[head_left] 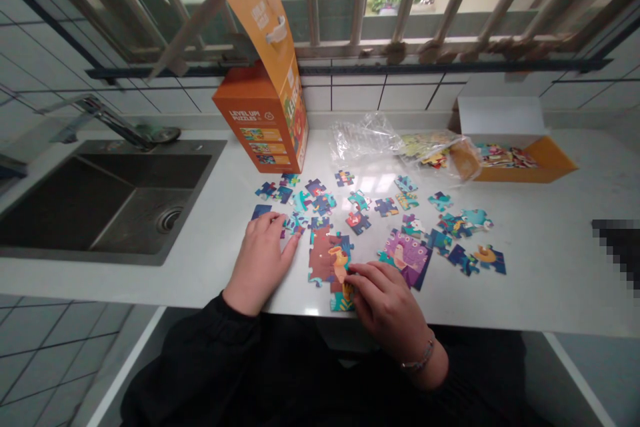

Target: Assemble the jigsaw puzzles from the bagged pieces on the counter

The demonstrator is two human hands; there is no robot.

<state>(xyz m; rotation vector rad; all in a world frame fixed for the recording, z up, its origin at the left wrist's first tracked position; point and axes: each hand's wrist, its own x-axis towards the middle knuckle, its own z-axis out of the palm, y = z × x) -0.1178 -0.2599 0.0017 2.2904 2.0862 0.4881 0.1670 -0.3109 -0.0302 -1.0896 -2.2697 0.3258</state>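
My left hand (263, 257) rests palm down on the counter, fingers stretched out and touching the loose teal and purple puzzle pieces (296, 223). A dark blue piece (261, 211) shows just beyond its knuckles. My right hand (387, 300) has its thumb and fingers pinched on a puzzle piece (349, 289), mostly covered by the fingertips, at the right edge of a joined brown puzzle section (320, 253) with a yellow figure. Right behind that hand lies a joined purple puzzle section (409, 255). Several single pieces are scattered beyond both hands.
An orange puzzle box (260, 120) stands with its lid up at the back. Clear plastic bags (367, 137) and an open yellow box (530, 170) of pieces sit back right. A sink (165, 203) is set in the counter at left. Joined pieces (465, 223) lie far right.
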